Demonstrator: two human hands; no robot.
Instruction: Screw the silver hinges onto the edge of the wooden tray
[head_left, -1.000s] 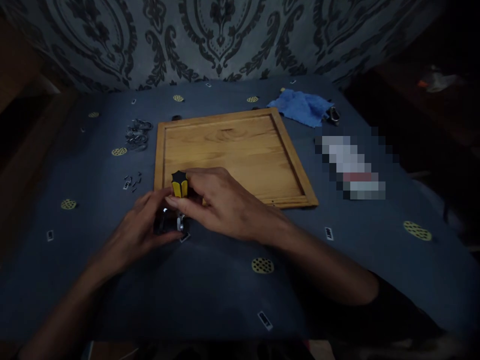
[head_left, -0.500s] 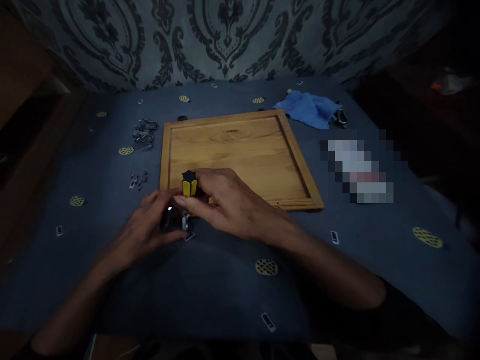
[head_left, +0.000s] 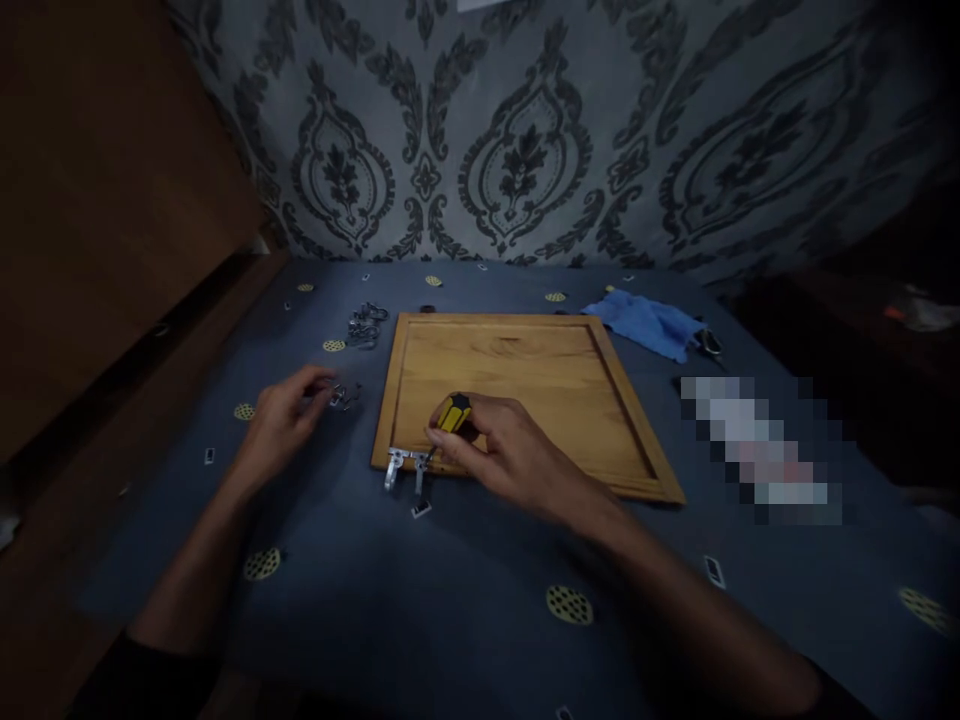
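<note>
My right hand (head_left: 502,440) is closed round the yellow and black handle of a screwdriver (head_left: 455,412). The tool leans, its shaft pointing down toward a metal hook (head_left: 421,473) at the near edge of a wooden panel (head_left: 495,350). A second metal hook (head_left: 394,467) sits just left of it, near the panel's front left corner; both stick out past the edge. My left hand (head_left: 285,415) is over the cloth left of the panel, fingertips beside a few small screws (head_left: 345,396). Its thumb and forefinger look slightly apart, with nothing visible between them.
A pile of metal hooks (head_left: 367,325) lies beyond the screws. A blue cloth (head_left: 649,325) is at the back right, a dark metal object (head_left: 709,343) beside it. A blurred-out item (head_left: 757,445) lies on the right. A patterned tablecloth (head_left: 480,620) covers the surface.
My left hand has left the panel's front edge and moved left to the screws. The screwdriver has gone from upright to tilted, and both hooks now show. The view has shifted upward.
</note>
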